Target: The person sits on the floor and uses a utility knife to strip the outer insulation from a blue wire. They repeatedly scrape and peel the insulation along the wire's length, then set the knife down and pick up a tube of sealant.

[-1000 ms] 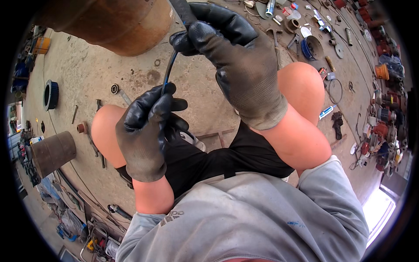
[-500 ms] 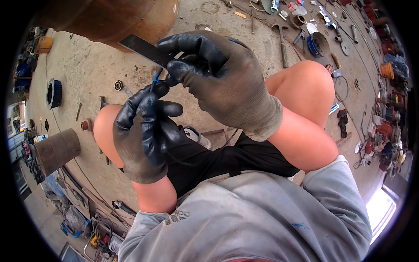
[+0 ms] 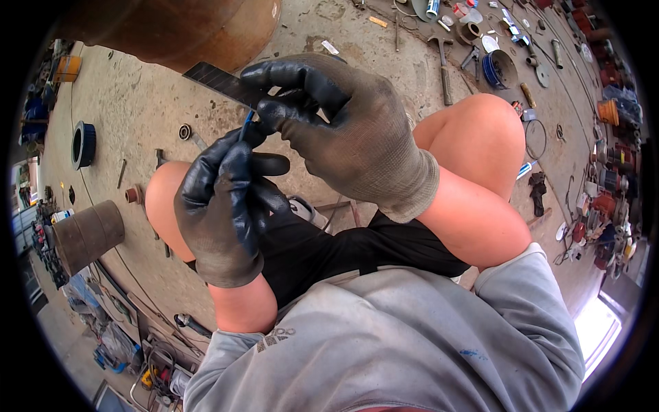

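Observation:
My right hand, in a grey-brown knit glove with black-coated fingers, pinches a dark flat blade-like strip between thumb and index finger. The strip slants up to the left, its far end free. Just below, my left hand, gloved the same way, has thumb and index finger closed on a thin blue wire. The wire's upper end meets the strip's lower edge close to the right fingertips; whether they touch I cannot tell. Most of the wire is hidden inside the left glove.
A large rusty drum stands just beyond the strip. On the concrete floor lie a hammer, a blue-rimmed ring, a bearing, a black ring and a rusty cylinder. Tools and parts crowd the right side.
Both hands have shifted very slightly left, and the strip has tilted so that more of its flat face shows. Both grips are unchanged.

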A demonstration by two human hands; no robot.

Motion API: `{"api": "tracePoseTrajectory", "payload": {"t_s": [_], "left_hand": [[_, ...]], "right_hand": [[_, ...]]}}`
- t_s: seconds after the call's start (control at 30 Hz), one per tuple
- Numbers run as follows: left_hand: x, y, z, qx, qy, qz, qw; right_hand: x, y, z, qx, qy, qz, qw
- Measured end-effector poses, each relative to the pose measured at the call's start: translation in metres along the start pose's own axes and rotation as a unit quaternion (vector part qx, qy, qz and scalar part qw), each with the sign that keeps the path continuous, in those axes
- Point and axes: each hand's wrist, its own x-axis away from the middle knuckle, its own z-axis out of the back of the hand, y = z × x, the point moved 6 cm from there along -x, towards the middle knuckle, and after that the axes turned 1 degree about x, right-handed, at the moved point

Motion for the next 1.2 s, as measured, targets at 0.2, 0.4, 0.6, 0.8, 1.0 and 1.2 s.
{"api": "tracePoseTrajectory", "payload": {"t_s": [0.2, 0.4, 0.6, 0.8, 1.0, 1.2], "left_hand": [[0.0001, -0.0016, 0.001, -0.006, 0.008, -0.01, 1.0], [0.0003, 0.0004, 0.0033, -0.017, 0.002, 0.008, 1.0], [-0.0001, -0.0002, 0.0054, -0.009, -0.005, 0.002, 1.0], [0.0009, -0.0014, 0.0054, 0.005, -0.005, 0.006, 1.0], [0.0, -0.0054, 0.0068, 0.025, -0.01, 0.009, 1.0], [0.0002, -0.0068, 0.0072, 0.021, -0.006, 0.009, 1.0]], "right_hand": [[0.0002, -0.003, 0.0001, 0.012, -0.015, -0.004, 1.0], [0.001, -0.002, -0.0009, 0.002, -0.033, 0.0, 0.999], [0.0024, 0.0004, -0.0034, -0.009, -0.042, -0.004, 0.999], [0.0028, -0.0022, -0.0038, 0.012, -0.11, -0.055, 0.992], [0.0008, -0.0036, -0.0046, 0.03, -0.11, 0.016, 0.993], [0.0011, -0.0059, -0.0045, 0.027, -0.09, 0.034, 0.995]]}}
